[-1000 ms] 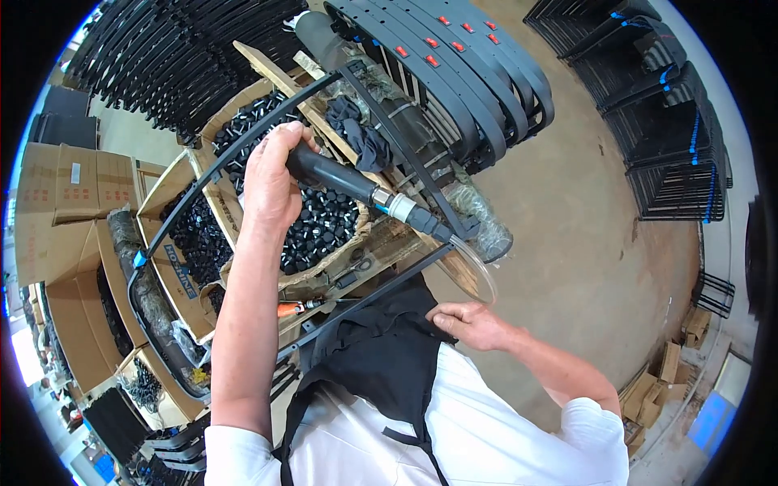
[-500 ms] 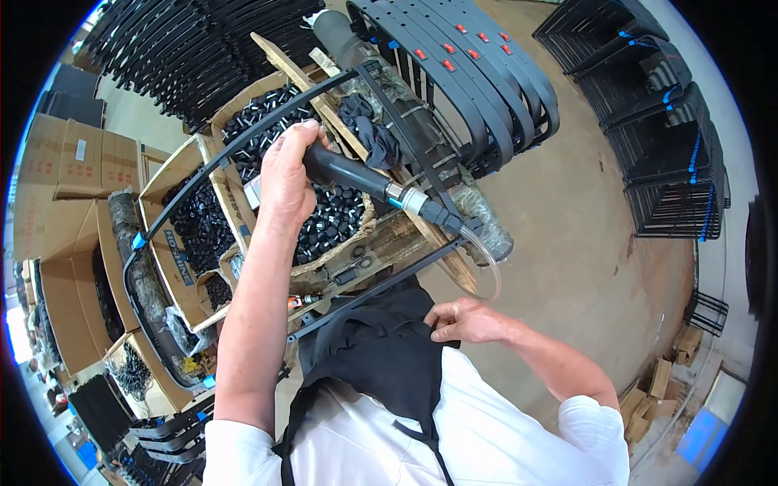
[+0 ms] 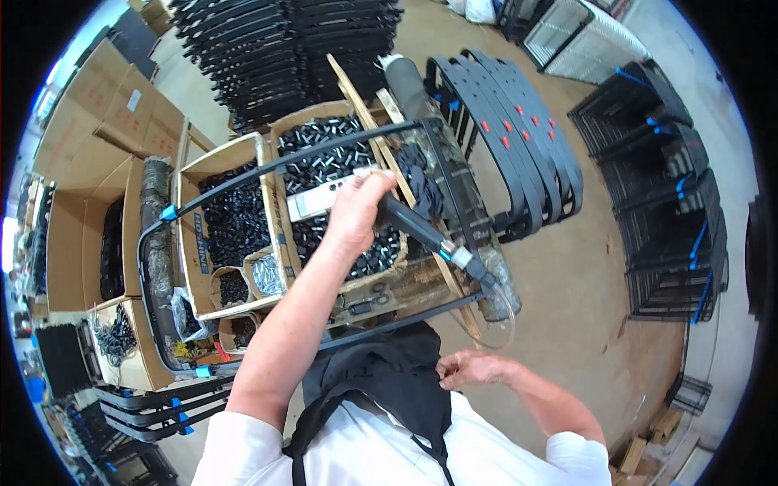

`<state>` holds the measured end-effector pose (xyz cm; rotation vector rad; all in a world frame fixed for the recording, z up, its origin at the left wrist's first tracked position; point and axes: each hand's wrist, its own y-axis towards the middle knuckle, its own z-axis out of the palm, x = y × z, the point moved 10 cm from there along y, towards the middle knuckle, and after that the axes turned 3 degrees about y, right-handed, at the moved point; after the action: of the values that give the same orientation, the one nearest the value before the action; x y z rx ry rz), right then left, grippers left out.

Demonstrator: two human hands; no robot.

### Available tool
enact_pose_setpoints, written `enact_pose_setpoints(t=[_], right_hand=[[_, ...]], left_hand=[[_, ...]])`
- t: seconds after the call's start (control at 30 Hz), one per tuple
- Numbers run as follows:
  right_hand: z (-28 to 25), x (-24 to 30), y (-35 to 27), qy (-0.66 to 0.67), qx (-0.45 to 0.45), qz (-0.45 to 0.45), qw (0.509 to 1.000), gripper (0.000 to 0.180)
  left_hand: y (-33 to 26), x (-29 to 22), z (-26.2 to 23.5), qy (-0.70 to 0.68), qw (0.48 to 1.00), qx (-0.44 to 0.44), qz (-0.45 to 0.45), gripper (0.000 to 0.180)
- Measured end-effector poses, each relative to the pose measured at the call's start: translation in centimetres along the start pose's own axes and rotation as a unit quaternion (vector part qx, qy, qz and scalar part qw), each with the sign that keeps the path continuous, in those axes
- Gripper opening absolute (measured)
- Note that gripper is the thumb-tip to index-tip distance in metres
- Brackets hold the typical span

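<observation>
My left hand (image 3: 361,212) is closed round the black handle of an air tool (image 3: 421,228). A silver collar and a clear hose are at the tool's right end. A silver bar-shaped part (image 3: 316,200) juts out left of the hand; whether it belongs to the tool I cannot tell. Beneath the hand and forearm, a black metal frame (image 3: 324,147) with rounded corners and blue tape spans the boxes. My right hand (image 3: 474,369) is at the edge of my black apron (image 3: 365,373), fingers curled; what they hold, if anything, is hidden.
Under the frame stand boxes of small black parts (image 3: 235,211) and black-and-silver fasteners (image 3: 324,142). A wooden strip (image 3: 365,113) crosses there. Curved black frames with red pieces (image 3: 519,146) stand beyond, stacked black racks (image 3: 664,194) at right, a cardboard box (image 3: 73,243) at left.
The view has shifted, so the bench now appears lower and farther right. My left hand keeps its grip on the air tool, and more of the silver part shows. My right hand stays by the apron.
</observation>
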<state>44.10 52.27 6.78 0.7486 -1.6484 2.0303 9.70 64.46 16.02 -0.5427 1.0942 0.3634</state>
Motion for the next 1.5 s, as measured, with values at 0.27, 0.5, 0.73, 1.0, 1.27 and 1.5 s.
enact_pose_setpoints(t=[0.27, 0.5, 0.73, 1.0, 1.27, 1.5], right_hand=[[1.7, -1.1, 1.4, 0.007, -0.028, 0.018, 0.999, 0.034], [2.4, 5.5, 0.8, -0.311, -0.194, -0.003, 0.93, 0.035], [4.2, 6.1, -0.2, -0.251, -0.149, 0.035, 0.956, 0.05], [-8.3, 30.2, -13.7, -0.196, -0.507, -0.251, 0.801, 0.044], [-26.8, 32.3, -1.4, -0.093, -0.413, -0.056, 0.904, 0.038], [-36.2, 35.9, -0.9, -0.148, -0.449, -0.011, 0.881, 0.02]], left_hand=[[-1.1, 0.1, -1.8, -0.015, 1.0, -0.005, 0.001, 0.013], [-1.7, 0.1, -2.8, -0.047, 0.999, 0.009, -0.012, 0.021], [-2.0, -0.7, -2.8, -0.02, 0.999, 0.035, -0.007, 0.023], [1.5, -4.0, -1.9, 0.038, 0.998, 0.042, 0.036, 0.02], [10.9, -8.2, 5.2, 0.081, 0.988, 0.105, 0.077, 0.022], [20.3, -7.4, 9.4, 0.026, 0.986, 0.161, 0.022, 0.018]])
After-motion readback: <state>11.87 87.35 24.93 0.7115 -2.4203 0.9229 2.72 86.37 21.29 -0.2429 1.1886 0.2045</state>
